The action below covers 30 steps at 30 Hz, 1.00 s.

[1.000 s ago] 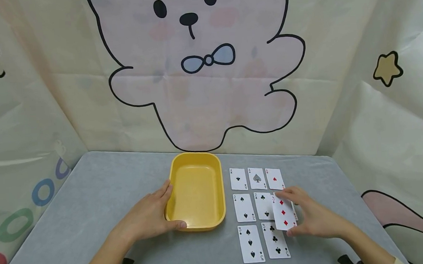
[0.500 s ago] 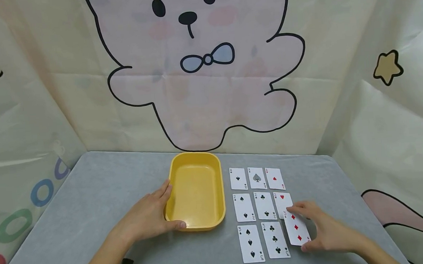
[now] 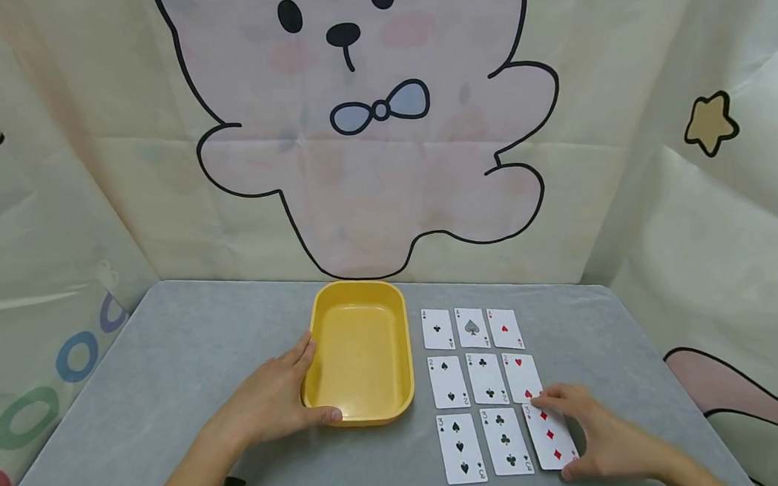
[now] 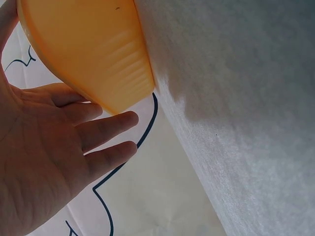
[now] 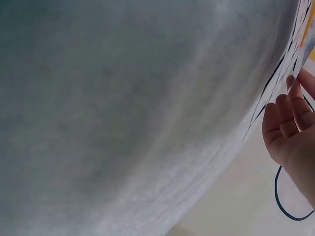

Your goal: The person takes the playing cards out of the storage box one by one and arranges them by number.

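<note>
In the head view my right hand (image 3: 597, 431) pinches a playing card, the three of diamonds (image 3: 549, 435), along its right side, thumb at the near corner and a fingertip at the far end. The card lies at the near right of a grid of cards, just below the two of hearts (image 3: 520, 375). From the right wrist view, the fingers (image 5: 286, 118) show at the right edge, by the table surface. My left hand (image 3: 274, 395) spreads against the left side of a yellow tray (image 3: 405, 346), thumb at its near rim. Its fingers look fairly straight in the left wrist view.
Left of the held card lie the three of clubs (image 3: 506, 442) and three of spades (image 3: 461, 449). Beyond them are the two of spades (image 3: 447, 382), two of clubs (image 3: 486, 378) and a row of aces (image 3: 471, 328). A printed curtain (image 3: 386, 191) hangs behind the grey table (image 3: 233, 319).
My right hand has carried the three of diamonds toward me and to the right, off the middle row, uncovering the two of hearts. The left hand and tray have stayed put.
</note>
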{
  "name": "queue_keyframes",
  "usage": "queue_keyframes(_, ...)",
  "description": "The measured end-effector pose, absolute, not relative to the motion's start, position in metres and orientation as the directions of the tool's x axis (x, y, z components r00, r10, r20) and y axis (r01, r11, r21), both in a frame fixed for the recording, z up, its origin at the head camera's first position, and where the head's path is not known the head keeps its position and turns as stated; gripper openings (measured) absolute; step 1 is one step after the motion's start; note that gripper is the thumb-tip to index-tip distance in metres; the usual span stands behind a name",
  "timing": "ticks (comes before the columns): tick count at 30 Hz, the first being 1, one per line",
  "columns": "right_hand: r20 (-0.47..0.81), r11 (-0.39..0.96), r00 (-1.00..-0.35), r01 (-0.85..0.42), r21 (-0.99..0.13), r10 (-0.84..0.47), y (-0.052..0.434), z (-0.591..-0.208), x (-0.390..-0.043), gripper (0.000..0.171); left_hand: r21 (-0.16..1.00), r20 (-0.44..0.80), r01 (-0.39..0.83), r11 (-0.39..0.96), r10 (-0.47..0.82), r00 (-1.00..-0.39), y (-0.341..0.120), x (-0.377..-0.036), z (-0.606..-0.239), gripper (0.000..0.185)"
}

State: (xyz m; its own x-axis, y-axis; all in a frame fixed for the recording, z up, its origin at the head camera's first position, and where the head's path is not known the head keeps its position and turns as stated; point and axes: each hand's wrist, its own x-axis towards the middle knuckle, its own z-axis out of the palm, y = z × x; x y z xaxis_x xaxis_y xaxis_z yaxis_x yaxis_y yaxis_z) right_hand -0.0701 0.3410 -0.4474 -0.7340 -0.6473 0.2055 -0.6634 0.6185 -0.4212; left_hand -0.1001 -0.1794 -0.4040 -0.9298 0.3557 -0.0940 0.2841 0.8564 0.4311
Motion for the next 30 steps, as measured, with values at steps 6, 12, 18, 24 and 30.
queue_keyframes(6,0.158,0.624,-0.741,-0.643,-0.443,-0.652,0.344,-0.451,-0.068,0.093,0.427,-0.087,0.291,0.856,0.359,-0.929,-0.180,-0.100,-0.405,0.127)
queue_keyframes(12,0.114,0.648,-0.766,-0.604,-0.464,-0.632,0.344,-0.451,-0.065,0.093,0.435,-0.097,0.284,0.855,0.357,-0.929,-0.180,-0.100,-0.404,0.127)
queue_keyframes(18,0.102,0.685,-0.788,-0.584,-0.436,-0.607,0.342,-0.453,-0.064,0.094,0.439,-0.104,0.275,0.855,0.353,-0.930,-0.179,-0.099,-0.404,0.128)
queue_keyframes(24,0.214,0.654,-0.774,-0.623,-0.430,-0.596,0.344,-0.451,-0.067,0.089,0.433,-0.095,0.284,0.856,0.357,-0.929,-0.180,-0.100,-0.403,0.127)
queue_keyframes(30,0.219,0.704,-0.833,-0.549,-0.450,-0.509,0.343,-0.435,-0.076,0.073,0.426,-0.085,0.290,0.857,0.357,-0.930,-0.182,-0.100,-0.402,0.125)
